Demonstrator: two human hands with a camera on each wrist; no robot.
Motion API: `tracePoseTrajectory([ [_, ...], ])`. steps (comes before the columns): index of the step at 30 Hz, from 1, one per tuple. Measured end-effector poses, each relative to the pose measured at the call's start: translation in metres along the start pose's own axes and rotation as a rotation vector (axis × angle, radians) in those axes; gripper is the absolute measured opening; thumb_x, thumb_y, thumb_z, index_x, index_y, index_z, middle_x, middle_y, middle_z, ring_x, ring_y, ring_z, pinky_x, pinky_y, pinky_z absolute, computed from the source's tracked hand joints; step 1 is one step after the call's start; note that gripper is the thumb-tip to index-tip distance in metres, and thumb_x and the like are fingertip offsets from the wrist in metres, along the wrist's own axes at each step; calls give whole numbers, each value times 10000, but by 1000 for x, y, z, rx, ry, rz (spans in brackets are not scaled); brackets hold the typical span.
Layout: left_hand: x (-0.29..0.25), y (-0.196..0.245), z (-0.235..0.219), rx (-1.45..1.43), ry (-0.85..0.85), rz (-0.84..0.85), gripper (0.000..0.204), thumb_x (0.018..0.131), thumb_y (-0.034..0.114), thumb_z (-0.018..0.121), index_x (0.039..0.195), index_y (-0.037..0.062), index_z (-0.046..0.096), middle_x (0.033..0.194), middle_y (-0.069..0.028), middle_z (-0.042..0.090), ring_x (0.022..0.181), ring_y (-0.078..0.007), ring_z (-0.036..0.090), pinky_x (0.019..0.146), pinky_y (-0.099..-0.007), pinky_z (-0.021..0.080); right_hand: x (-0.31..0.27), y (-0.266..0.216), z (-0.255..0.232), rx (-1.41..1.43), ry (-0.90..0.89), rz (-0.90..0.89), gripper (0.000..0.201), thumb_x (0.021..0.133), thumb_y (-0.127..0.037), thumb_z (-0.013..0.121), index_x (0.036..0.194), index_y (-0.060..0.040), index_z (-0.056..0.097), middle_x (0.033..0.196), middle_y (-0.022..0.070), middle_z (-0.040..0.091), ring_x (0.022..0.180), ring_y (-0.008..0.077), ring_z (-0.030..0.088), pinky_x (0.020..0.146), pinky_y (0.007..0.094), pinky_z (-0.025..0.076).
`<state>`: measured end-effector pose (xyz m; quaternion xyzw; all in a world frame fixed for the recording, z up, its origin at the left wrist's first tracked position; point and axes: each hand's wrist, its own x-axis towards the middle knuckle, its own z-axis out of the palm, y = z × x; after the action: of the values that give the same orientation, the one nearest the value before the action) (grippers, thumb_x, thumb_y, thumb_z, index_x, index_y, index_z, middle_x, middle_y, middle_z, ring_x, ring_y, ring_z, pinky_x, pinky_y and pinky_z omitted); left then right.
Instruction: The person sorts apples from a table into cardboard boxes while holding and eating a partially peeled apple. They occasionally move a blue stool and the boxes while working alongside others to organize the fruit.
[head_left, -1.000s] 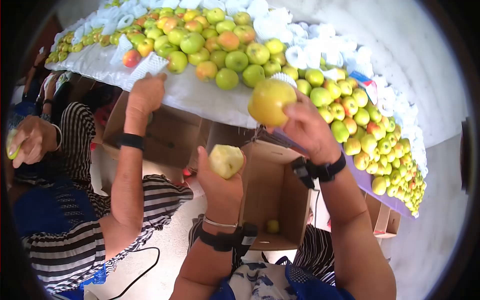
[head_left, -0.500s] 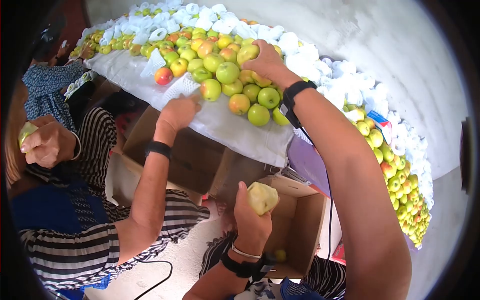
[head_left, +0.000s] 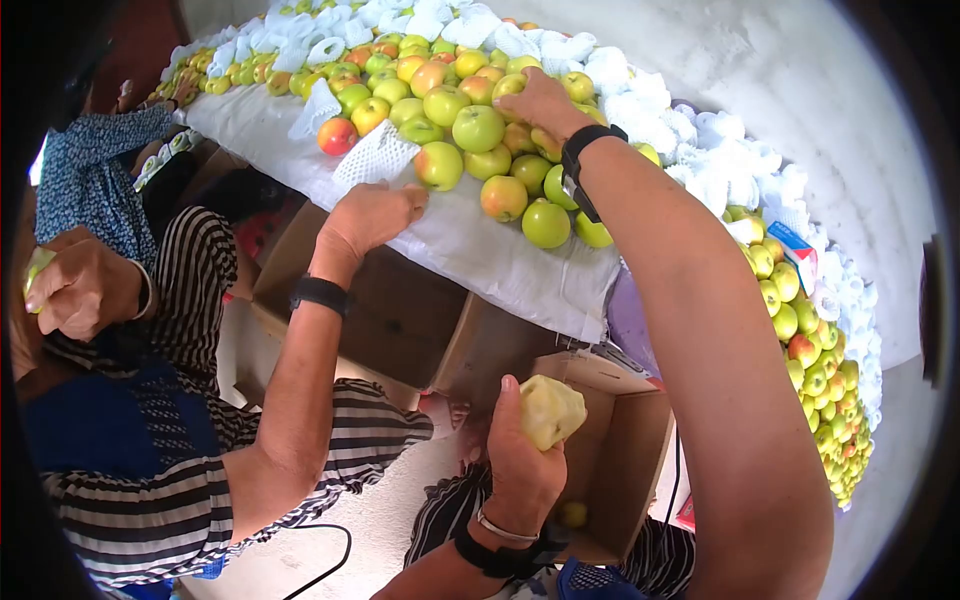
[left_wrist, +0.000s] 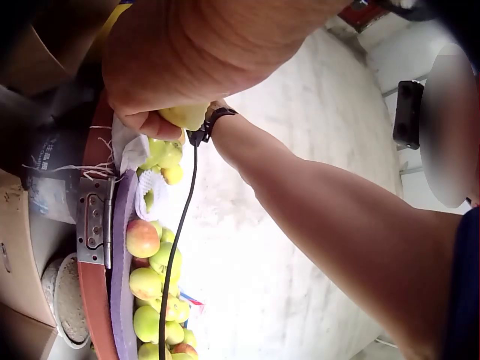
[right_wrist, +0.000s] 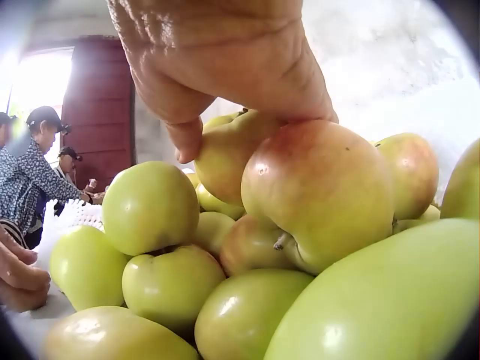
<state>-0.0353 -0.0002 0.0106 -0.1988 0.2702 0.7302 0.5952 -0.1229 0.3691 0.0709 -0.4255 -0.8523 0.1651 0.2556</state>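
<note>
My left hand [head_left: 525, 468] grips a pale peeled apple [head_left: 553, 412] with flat cut facets, low in front of the cardboard box. In the left wrist view, part of that peeled apple [left_wrist: 187, 115] shows beneath the hand. Up on the heap, my right hand [head_left: 548, 103] holds a yellow-green apple [head_left: 508, 88]. The right wrist view shows the thumb on the near left side of this apple [right_wrist: 234, 154], with the other fingers partly hidden behind a blushed apple [right_wrist: 319, 191]. Green and reddish apples [head_left: 478, 128] lie closely around it.
White foam nets [head_left: 640, 95] line the back of the heap by the wall. Below the white-covered edge stand open cardboard boxes [head_left: 640, 450], one with an apple inside. At left, another person's hand [head_left: 375, 215] is beside a foam net [head_left: 378, 158]. A cable [left_wrist: 174, 255] hangs from my right wrist.
My right hand has carried the yellow-green apple from near the front edge up onto the heap. The left hand still holds the peeled apple. The head view has shifted left.
</note>
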Motion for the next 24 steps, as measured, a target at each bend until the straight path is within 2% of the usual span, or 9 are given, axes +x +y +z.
tracePoseTrajectory([
  [10,4,-2,-4,75,-21,153,417,886,452,431,924,54,550,862,-101,607,826,-252,589,770,-399,470,-63,-29,-65,97,207,-92,571,716,-324,662,1147,21,517,1078,186,579,990,256,560,859,312,434],
  [12,4,2,-6,87,-69,198,384,887,429,448,933,59,542,871,-80,599,824,-234,594,752,-371,483,-116,-40,-89,299,253,-64,317,691,-239,700,882,-3,610,849,81,643,758,127,595,649,238,457],
  [14,1,9,-1,23,-128,181,362,888,406,462,947,55,527,877,-70,590,807,-232,597,734,-355,496,-194,-51,-107,775,190,-114,87,724,-105,652,691,-30,621,641,42,612,555,93,542,565,206,420],
  [15,1,12,0,-12,-128,182,368,884,409,466,951,50,518,874,-77,588,793,-247,598,731,-368,497,-241,-54,-116,641,118,-83,271,731,-260,657,754,7,620,711,82,619,631,128,573,573,260,457],
  [16,0,14,-3,5,-136,181,365,884,404,464,958,49,512,878,-83,583,807,-263,589,739,-396,492,-288,-68,-130,568,49,123,67,733,-57,636,701,-20,591,706,52,618,634,98,553,594,225,443],
  [19,5,18,-8,2,-158,192,355,887,388,450,963,45,500,913,-99,564,875,-299,554,776,-477,466,-392,-25,-105,957,-230,121,160,760,-57,599,665,-49,471,793,44,605,684,104,543,613,232,448],
  [21,6,17,-11,78,-108,231,387,881,347,441,1072,12,472,1076,-201,512,1012,-383,490,874,-509,419,-447,13,-71,827,-433,281,100,750,-108,628,735,-23,576,659,2,559,607,72,496,561,219,412],
  [23,6,8,-6,129,-70,234,403,885,339,427,1109,5,448,1108,-231,481,1020,-402,480,872,-509,420,-487,58,-39,708,-707,698,139,725,-134,657,717,-23,573,654,0,535,636,73,483,592,232,423],
  [24,6,5,-6,143,-72,226,402,885,335,426,1110,4,447,1109,-234,478,1021,-404,478,870,-509,420,-506,84,-16,544,-806,784,235,717,-161,676,886,-12,610,789,53,610,692,115,555,615,249,469],
])
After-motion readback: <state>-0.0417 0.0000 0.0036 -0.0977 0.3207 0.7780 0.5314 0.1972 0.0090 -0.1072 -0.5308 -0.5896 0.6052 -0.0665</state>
